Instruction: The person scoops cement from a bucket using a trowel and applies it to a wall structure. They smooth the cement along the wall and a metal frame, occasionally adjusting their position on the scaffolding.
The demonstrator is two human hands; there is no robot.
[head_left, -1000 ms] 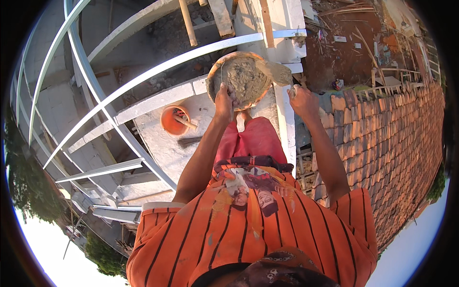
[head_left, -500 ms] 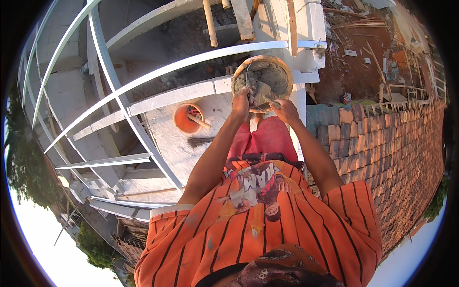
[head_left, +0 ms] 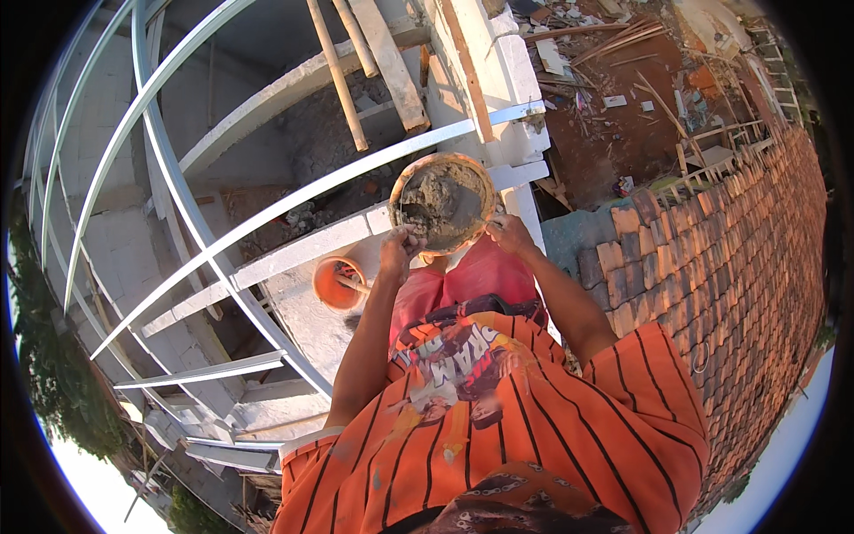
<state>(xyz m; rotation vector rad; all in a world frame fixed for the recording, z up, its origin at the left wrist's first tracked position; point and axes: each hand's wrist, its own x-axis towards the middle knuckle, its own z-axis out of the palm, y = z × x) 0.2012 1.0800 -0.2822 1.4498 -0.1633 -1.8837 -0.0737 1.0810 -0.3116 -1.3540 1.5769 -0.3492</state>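
A round bucket [head_left: 480,184] of grey, wet mortar [head_left: 429,191] is held in front of my red trousers [head_left: 476,285]. My left hand [head_left: 398,251] grips it at the lower-left rim. My right hand [head_left: 508,233] is closed at the right rim on what looks like a trowel's handle; the blade is in the mortar and hard to make out. An orange bucket [head_left: 329,298] with a wooden-handled tool in it stands on the white ledge [head_left: 298,325] to the left.
Curved-looking metal channels [head_left: 298,191] span the left side over block walls and a shadowed drop. Wooden planks [head_left: 398,71] lie at the top. A tiled roof [head_left: 703,303] slopes away on the right, beside a debris-strewn dirt yard [head_left: 614,133] far below.
My right hand has swung the mortar-laden trowel from outside the bucket's right edge down into it. The whole view has shifted, with bucket and hands now lower in the picture.
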